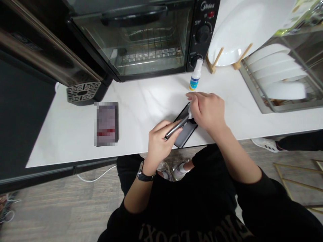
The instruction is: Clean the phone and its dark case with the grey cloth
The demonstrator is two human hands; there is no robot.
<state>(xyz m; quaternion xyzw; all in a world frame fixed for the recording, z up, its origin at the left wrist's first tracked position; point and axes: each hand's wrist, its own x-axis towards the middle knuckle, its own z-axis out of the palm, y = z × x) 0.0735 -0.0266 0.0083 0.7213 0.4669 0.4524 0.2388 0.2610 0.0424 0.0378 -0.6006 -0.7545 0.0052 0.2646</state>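
Our left hand (158,143) grips the phone (185,129) edge while our right hand (207,111) pinches a wipe (189,113) mid-screen, cleaning seemingly underway, spray bottle (195,75) just beyond.

The toaster oven (141,37) carries the brand "Midea" in pale letters at the top of its black control panel (204,33). The small spray bottle (195,75) has a blue label whose print is too small to read. Upside-down pale lettering on the person's black shirt (202,215) cannot be made out
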